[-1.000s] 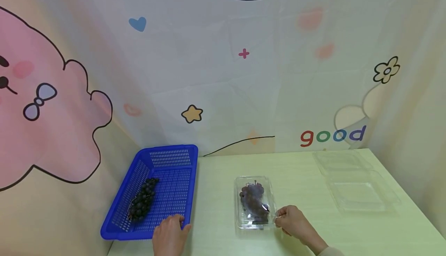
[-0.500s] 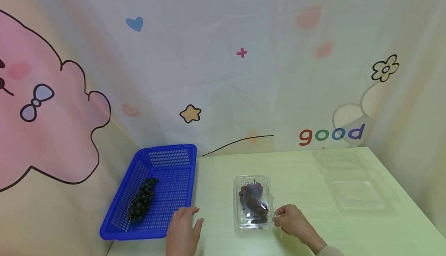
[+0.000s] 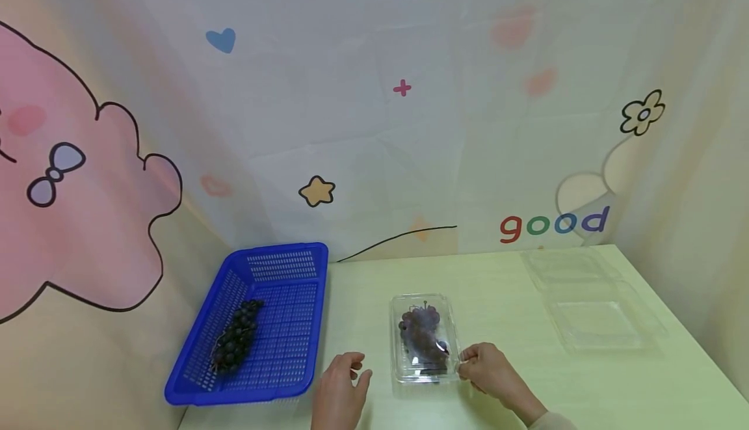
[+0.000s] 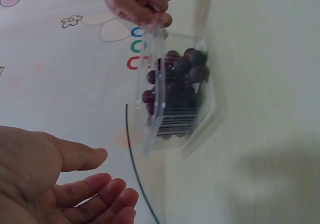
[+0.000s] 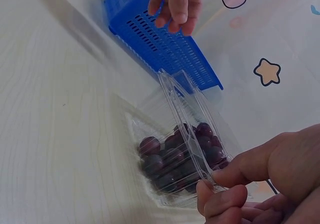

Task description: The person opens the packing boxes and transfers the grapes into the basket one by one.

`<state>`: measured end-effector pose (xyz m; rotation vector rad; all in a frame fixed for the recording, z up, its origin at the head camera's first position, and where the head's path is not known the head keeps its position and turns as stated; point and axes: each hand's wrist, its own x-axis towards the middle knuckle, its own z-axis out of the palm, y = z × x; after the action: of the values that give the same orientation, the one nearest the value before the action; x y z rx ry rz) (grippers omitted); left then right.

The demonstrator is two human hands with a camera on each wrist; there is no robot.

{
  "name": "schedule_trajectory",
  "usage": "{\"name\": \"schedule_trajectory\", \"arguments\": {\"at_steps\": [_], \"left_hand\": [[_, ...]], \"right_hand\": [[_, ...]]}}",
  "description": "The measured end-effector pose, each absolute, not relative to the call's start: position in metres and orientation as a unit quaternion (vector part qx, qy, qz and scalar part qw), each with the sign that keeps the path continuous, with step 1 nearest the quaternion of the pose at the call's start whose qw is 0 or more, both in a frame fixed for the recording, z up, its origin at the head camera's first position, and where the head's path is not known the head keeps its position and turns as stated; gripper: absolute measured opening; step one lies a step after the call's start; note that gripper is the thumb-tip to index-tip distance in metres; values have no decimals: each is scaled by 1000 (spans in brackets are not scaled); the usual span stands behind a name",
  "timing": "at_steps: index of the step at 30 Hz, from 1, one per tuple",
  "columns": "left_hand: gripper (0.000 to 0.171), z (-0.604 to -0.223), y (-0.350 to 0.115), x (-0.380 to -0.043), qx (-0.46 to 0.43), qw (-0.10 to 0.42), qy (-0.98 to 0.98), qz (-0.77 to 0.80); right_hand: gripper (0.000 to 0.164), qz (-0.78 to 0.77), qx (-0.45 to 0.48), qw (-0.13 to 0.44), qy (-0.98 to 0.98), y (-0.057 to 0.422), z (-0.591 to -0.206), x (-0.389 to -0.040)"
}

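A clear plastic clamshell box [image 3: 399, 352] with dark grapes [image 3: 422, 335] inside stands on the table, its lid down over them. At the box's right near corner, my right hand [image 3: 487, 370] pinches the rim between thumb and finger, as the right wrist view also shows. My left hand [image 3: 341, 391] hovers between the basket and the box, fingers loosely bent and holding nothing. In the left wrist view its thumb and fingers are apart. The blue basket [image 3: 318, 326] on the left holds another bunch of dark grapes [image 3: 235, 339].
An open clear plastic container [image 3: 603, 326] lies at the right of the pale table [image 3: 503, 287]. Behind the table hangs a printed cloth backdrop [image 3: 363, 111].
My left hand has moved right, from the basket's near right corner to the space beside the box. The right hand keeps its pinch on the box's rim.
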<state>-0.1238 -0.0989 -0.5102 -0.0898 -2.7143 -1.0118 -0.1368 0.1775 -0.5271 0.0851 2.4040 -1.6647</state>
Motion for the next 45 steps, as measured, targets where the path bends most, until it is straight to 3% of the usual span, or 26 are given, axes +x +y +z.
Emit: {"name": "schedule_trajectory", "arguments": {"at_steps": [15, 30, 38, 45], "left_hand": [[25, -545, -76, -141, 19, 18, -904, -427], [24, -555, -69, -143, 11, -3, -853, -521], [24, -556, -63, -146, 52, -107, -794, -596], [25, -558, -59, -147, 59, -118, -766, -629]], "right_hand": [[5, -564, 34, 99, 819, 176, -529, -138], [12, -576, 37, 97, 811, 175, -527, -137], [12, -584, 44, 99, 804, 175, -528, -135], [9, -591, 47, 95, 800, 174, -530, -132]]}}
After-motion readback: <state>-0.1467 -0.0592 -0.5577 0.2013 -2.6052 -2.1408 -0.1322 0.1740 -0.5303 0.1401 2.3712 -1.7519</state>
